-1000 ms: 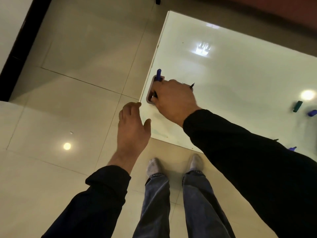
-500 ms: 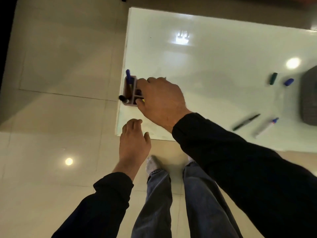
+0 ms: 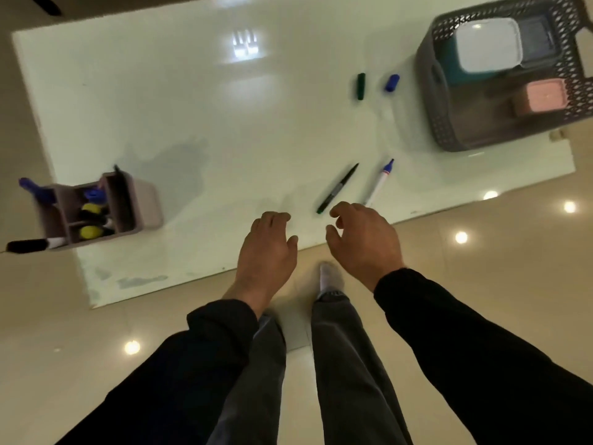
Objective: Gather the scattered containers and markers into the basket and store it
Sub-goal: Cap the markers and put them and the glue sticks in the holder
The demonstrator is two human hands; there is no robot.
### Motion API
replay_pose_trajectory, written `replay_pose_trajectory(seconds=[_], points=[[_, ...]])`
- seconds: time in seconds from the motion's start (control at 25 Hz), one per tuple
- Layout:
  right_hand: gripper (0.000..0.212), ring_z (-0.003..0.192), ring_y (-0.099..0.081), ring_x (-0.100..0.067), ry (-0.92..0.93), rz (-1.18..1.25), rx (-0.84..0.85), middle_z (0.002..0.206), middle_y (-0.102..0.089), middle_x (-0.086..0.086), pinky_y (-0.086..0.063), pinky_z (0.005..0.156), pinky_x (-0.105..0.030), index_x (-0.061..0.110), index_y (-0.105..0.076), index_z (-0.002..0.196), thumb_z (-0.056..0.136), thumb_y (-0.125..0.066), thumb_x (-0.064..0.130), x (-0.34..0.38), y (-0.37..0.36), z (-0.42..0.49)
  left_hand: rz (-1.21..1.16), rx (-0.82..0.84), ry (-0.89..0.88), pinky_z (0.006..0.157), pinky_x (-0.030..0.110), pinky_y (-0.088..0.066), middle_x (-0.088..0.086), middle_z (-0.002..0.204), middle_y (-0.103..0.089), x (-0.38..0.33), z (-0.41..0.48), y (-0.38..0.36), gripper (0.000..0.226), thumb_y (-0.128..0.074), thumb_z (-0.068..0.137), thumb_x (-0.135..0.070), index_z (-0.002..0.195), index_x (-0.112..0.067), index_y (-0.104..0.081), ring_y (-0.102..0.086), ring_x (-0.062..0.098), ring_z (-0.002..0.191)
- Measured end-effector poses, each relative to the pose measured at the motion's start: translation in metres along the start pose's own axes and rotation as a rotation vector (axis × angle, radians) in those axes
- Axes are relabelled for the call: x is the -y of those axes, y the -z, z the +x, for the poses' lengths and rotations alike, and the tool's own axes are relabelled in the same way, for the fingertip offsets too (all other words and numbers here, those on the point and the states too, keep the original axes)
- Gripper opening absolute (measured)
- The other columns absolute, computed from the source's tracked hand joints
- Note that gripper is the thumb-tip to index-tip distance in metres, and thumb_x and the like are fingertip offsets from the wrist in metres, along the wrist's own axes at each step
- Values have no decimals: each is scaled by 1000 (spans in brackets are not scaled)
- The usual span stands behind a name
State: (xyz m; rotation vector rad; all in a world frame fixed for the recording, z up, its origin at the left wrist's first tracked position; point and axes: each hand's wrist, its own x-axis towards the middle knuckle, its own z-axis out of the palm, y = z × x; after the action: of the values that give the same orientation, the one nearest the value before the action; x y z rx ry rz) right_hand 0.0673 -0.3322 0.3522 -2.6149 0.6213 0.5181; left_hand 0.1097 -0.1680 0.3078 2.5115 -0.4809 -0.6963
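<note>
Both hands are hovering empty at the frame's centre, the left hand [image 3: 268, 248] beside the right hand [image 3: 364, 240], fingers loosely curled. A black marker [image 3: 337, 188] and a blue-capped marker [image 3: 379, 181] are lying just above them on the white board [image 3: 224, 117]. A pink organizer [image 3: 96, 207] is sitting at left, a grey basket [image 3: 449, 123] at upper right.

Obscured and cropped items, placed relative to the basket [image 3: 449, 130]

Basket's far right wall cut by the frame edge; grey container [image 3: 536, 40] inside partly covered by a white lid [image 3: 487, 43]. Far left of the basket, the organiser [image 3: 96, 207] is motion-blurred, its markers [image 3: 91, 216] indistinct. Both sleeves [image 3: 481, 348] cropped at the bottom edge.
</note>
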Motion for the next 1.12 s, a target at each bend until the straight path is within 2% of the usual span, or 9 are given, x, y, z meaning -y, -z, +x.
replay_pose_trajectory(seconds=[0.12, 0.28, 0.4, 0.52, 0.68, 0.84, 0.92, 1.0, 1.12], points=[[30, 99, -60, -16, -102, 79, -16, 107, -67, 6, -51, 81, -34, 24, -60, 125, 97, -54, 32, -47, 10, 12, 33, 7, -14, 91, 36, -47, 8, 129, -54, -34, 28, -18, 41, -58, 96, -26, 133, -10, -50, -52, 25, 116], [28, 96, -61, -14, -143, 143, -12, 107, -67, 8, -49, 77, -31, 24, -61, 122, 96, -53, 31, -93, 16, 30, 67, 12, 50, 80, 34, -47, 6, 121, -54, -67, 66, -38, 38, -59, 96, -31, 128, -12, -52, -54, 24, 106], [28, 95, -61, -13, -126, 185, -6, 106, -67, 9, -46, 75, -29, 24, -62, 121, 96, -53, 30, -107, 20, 44, 117, -8, 117, 70, 33, -44, 4, 110, -53, -76, 85, -45, 28, -60, 94, -30, 117, -13, -56, -54, 24, 95], [26, 94, -62, -15, -77, 241, -24, 104, -68, 8, -48, 78, -28, 22, -64, 120, 96, -55, 29, -109, 27, 67, 138, -8, 128, 67, 34, -43, 2, 102, -54, -79, 97, -47, 18, -56, 96, -26, 110, -15, -59, -55, 23, 89], [27, 89, -64, -19, 42, 314, -75, 103, -69, 1, -51, 79, -32, 17, -63, 121, 97, -55, 24, -94, 45, 116, 46, -151, 139, 66, 30, -39, 2, 101, -56, -89, 114, -32, 15, -59, 95, -21, 107, -13, -62, -55, 20, 83], [30, 93, -63, -25, 137, 171, -117, 112, -64, -8, -46, 75, -32, 14, -56, 129, 101, -50, 23, -69, 65, 197, -1, -262, 174, 68, 26, -34, -2, 96, -57, -96, 131, -9, 10, -60, 94, -21, 102, -15, -61, -51, 16, 79], [30, 94, -62, -30, 118, 68, -113, 116, -59, -11, -50, 74, -36, 10, -50, 129, 103, -47, 23, -63, 71, 232, -27, -299, 204, 69, 25, -34, -4, 95, -58, -94, 134, -3, 9, -60, 94, -21, 102, -17, -61, -53, 17, 78], [32, 96, -62, -34, 101, -6, -82, 120, -55, -14, -55, 74, -42, 8, -45, 130, 103, -48, 24, -60, 70, 251, -51, -329, 221, 69, 25, -35, -5, 96, -59, -90, 131, 1, 9, -62, 93, -21, 102, -18, -61, -54, 17, 77], [31, 93, -62, -36, 137, -81, -18, 121, -52, -17, -53, 69, -41, 8, -44, 130, 101, -50, 14, -59, 65, 260, -69, -333, 226, 69, 26, -39, -6, 96, -59, -87, 122, 1, 10, -62, 93, -21, 102, -19, -61, -56, 17, 77]])
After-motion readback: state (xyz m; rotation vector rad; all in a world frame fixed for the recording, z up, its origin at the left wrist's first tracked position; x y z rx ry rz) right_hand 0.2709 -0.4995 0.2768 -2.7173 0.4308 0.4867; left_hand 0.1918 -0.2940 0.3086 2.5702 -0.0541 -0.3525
